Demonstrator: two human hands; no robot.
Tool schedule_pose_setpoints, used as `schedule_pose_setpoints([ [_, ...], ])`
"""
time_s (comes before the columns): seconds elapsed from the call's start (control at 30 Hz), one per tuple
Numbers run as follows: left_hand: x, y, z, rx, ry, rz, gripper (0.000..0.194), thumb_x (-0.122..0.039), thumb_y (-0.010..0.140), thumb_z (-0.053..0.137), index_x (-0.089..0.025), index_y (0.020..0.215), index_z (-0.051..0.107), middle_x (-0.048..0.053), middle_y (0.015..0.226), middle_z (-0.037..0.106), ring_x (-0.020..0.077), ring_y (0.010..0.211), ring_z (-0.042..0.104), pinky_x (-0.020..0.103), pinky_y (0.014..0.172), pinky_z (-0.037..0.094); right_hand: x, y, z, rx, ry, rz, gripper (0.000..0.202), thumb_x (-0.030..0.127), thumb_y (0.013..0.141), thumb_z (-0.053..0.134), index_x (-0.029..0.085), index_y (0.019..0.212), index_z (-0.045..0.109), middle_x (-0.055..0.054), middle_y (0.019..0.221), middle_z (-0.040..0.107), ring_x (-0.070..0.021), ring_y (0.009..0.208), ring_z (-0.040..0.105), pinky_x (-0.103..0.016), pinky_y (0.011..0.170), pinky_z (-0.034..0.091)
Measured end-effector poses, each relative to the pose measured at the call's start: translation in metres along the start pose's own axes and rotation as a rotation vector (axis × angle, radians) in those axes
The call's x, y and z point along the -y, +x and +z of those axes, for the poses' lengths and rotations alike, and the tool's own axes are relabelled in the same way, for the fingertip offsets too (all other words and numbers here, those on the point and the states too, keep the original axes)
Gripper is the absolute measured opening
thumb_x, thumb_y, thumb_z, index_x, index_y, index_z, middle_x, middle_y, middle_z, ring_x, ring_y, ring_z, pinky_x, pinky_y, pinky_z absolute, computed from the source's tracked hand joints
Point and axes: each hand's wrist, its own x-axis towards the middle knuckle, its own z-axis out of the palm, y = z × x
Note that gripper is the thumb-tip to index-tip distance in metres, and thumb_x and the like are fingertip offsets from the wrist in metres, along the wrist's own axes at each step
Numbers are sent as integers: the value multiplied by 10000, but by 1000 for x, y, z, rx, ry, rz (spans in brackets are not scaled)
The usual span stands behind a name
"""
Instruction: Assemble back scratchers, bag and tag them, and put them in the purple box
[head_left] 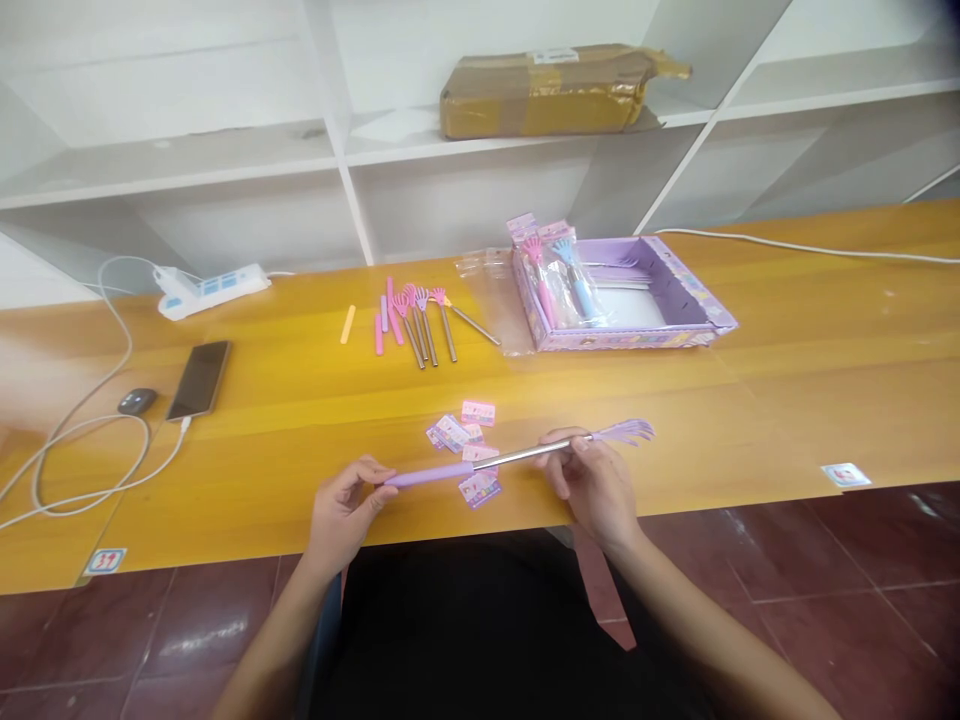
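Note:
Between my two hands is a back scratcher (525,453) with a purple handle, a metal shaft and a purple claw head. My left hand (346,508) pinches the end of its handle. Near the claw, my right hand (596,490) grips the metal shaft with thumb and fingers. Several small printed cards (450,433) lie on the table just behind and below the scratcher. Farther back are several claw heads on metal rods (425,325), beside loose pink and purple handles (379,334) and one yellow handle (348,324).
A purple display box (626,339) holds bagged pink and blue scratchers (577,290). Clear plastic bags (510,320) lie at its left. A phone (199,380), a cable, a black mouse-like object (137,401) and a power strip (214,290) occupy the left. A taped carton (547,95) sits on the shelf.

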Motion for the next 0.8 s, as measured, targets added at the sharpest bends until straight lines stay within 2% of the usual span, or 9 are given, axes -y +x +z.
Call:
schedule_pose_setpoints([
  [0.23,-2,-2,-3,146,-47,78,42,-282,975,764,-240,981,762,78,833,804,234,840,703,388,780,567,-2,-4,7,9,4,-1,343,510,1031,622,201,970,757,-31,745,724,-125,431,495,-316,495,386],
  [0.43,0,-2,-6,121,-39,76,97,-325,965,775,-228,975,774,83,800,784,250,830,720,401,764,576,-4,-9,13,46,4,-11,351,537,1026,620,213,981,747,-24,730,711,-133,427,498,-325,501,428],
  [0.63,-4,0,-5,174,-6,71,102,-344,969,774,-242,971,774,81,805,793,250,817,725,392,743,571,-7,-15,15,106,11,-13,358,533,1053,585,219,995,746,-30,770,723,-140,451,534,-341,538,470],
  [0.8,-2,1,-5,181,15,93,55,-297,985,752,-242,987,750,74,839,800,233,828,727,373,761,567,-8,-17,19,155,33,-12,371,530,1074,560,228,1008,765,-30,792,717,-138,470,546,-328,527,444],
])
